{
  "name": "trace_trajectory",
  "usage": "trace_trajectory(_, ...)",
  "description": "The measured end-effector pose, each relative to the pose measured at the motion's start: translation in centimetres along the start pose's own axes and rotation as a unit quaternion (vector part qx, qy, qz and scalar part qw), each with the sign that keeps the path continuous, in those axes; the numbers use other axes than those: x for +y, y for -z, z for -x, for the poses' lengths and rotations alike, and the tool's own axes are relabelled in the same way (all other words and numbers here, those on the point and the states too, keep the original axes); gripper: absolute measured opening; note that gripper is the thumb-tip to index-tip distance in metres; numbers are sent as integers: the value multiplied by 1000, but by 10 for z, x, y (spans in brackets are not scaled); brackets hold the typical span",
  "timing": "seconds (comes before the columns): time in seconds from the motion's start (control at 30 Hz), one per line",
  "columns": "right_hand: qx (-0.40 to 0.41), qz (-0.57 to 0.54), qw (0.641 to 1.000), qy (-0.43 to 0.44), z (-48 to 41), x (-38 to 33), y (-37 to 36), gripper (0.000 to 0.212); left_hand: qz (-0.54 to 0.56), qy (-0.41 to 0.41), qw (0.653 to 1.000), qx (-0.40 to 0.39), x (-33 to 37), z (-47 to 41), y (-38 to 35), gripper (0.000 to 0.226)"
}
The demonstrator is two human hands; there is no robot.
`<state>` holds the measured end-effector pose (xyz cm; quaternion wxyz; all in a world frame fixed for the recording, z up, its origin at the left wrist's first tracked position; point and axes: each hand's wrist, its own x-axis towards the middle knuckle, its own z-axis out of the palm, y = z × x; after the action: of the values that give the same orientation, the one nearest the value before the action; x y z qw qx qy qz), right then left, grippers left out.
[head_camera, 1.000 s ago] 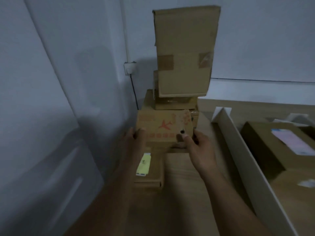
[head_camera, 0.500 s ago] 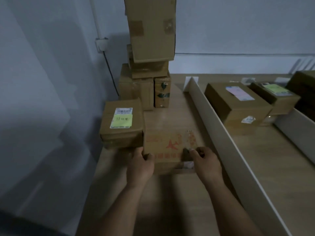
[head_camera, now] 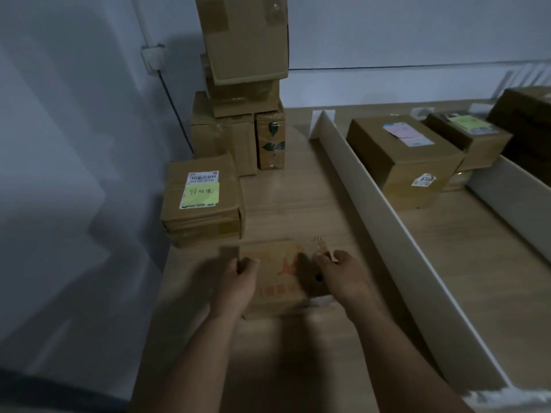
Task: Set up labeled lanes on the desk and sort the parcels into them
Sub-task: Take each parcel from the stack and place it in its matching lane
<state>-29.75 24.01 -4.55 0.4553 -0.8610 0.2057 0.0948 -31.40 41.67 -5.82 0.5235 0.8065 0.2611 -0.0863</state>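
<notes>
- Fingers (head_camera: 247, 263) of the left hand (head_camera: 238, 283) and right hand (head_camera: 343, 274) grip one small, red-printed brown cardboard parcel (head_camera: 280, 283) over the light wooden desk (head_camera: 298, 210).
- Two white divider boards (head_camera: 372, 204) stand to its right; four stacked cardboard boxes (head_camera: 247, 40) stand behind it.

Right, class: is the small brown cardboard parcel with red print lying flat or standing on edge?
Lying flat: the parcel shows its broad red-printed face upward, left hand and right hand gripping its sides.
</notes>
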Motion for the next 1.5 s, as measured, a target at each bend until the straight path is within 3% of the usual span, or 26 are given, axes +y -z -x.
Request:
trace_trajectory(0.1,17,-11,1000,1,0,-1,6,69,10,-13,1000,11,2,-3,1,71)
trace_trajectory(0.33,72,-83,993,31,6,-9,14,37,98,-50,992,60,8,0,-2,29)
trace_trajectory(0.53,76,-74,994,21,10,14,5,13,75,-41,993,84,-10,-1,-9,8)
trace_trajectory(0.6,59,-80,995,33,12,20,3,33,61,-59,994,71,-10,0,-10,17)
trace_trajectory(0.7,47,-108,992,43,12,23,2,28,71,-75,991,82,-8,5,-9,8)
trace_trajectory(0.83,46,-176,983,7,12,17,8,40,93,-57,990,87,-6,14,-10,34)
trace_trajectory(1.03,60,-128,990,-8,9,33,6,4,70,-42,991,106,-26,9,-19,14)
trace_trajectory(1.13,63,-119,991,-1,11,41,2,12,59,-18,994,88,-31,14,-24,9)
trace_trajectory(1.27,71,-107,992,14,7,43,8,36,33,-3,996,88,-33,11,-23,34)
trace_trajectory(1.33,94,-81,992,-11,4,45,15,45,17,4,994,111,-30,11,-21,34)
trace_trajectory(1.43,133,-51,987,-69,8,46,26,40,3,-18,994,111,-19,17,-19,35)
trace_trajectory(1.5,80,22,995,-63,15,46,30,41,-17,-43,997,65,-14,20,-21,46)
